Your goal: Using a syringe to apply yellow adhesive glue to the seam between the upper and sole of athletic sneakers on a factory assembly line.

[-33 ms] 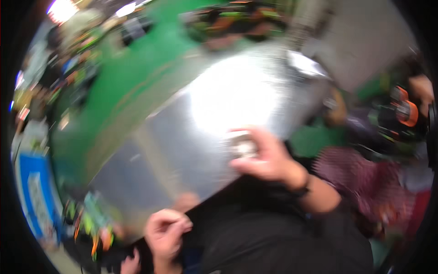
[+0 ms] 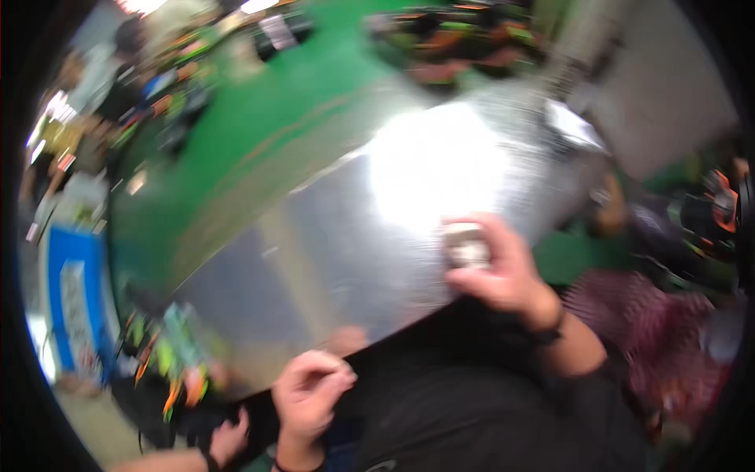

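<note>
My right hand [image 2: 507,267] is closed around a small round object [image 2: 465,245], whitish with a darker edge. Blur hides its exact kind. It is held above the near edge of a shiny metal tabletop [image 2: 346,252], just short of a bright glare patch. Lower and to the left, my left hand [image 2: 313,393] is curled at the table's near edge, thumb and forefinger pressed together. Whatever may be between those fingertips cannot be made out. A faint reflection of this hand shows on the metal.
Another person's hand [image 2: 228,439] reaches in at lower left. Beside it lies a pile of green and orange parts [image 2: 181,354]. A blue-and-white panel [image 2: 75,307] stands far left. More dark, green and orange items [image 2: 456,39] sit beyond the table; patterned maroon fabric [image 2: 629,322] is at right.
The whole scene has shifted rightward in the picture, both hands with it. More of the other person's forearm shows at lower left. Both hands keep their grip shapes.
</note>
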Tool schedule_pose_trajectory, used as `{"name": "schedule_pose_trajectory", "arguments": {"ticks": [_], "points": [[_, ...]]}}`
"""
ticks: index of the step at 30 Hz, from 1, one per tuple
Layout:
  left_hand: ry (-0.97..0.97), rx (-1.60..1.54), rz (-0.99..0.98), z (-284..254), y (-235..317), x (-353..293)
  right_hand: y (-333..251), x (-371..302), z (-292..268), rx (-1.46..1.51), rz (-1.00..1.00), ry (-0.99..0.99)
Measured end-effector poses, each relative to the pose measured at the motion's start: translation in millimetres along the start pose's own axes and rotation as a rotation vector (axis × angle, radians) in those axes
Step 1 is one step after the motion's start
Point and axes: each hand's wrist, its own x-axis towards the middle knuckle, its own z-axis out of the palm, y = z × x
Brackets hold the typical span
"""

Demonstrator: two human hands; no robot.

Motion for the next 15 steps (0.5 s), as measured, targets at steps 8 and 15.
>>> {"name": "schedule_pose_trajectory", "arguments": {"ticks": [8, 15], "points": [[0.151, 0.251, -0.062, -19, 14, -44, -2, 27, -2, -0.061, -0.127, -0.023], [0.581, 1.117, 0.283, -78, 49, -60, 5, 50, -5, 0.012, -0.124, -0.008]]}}
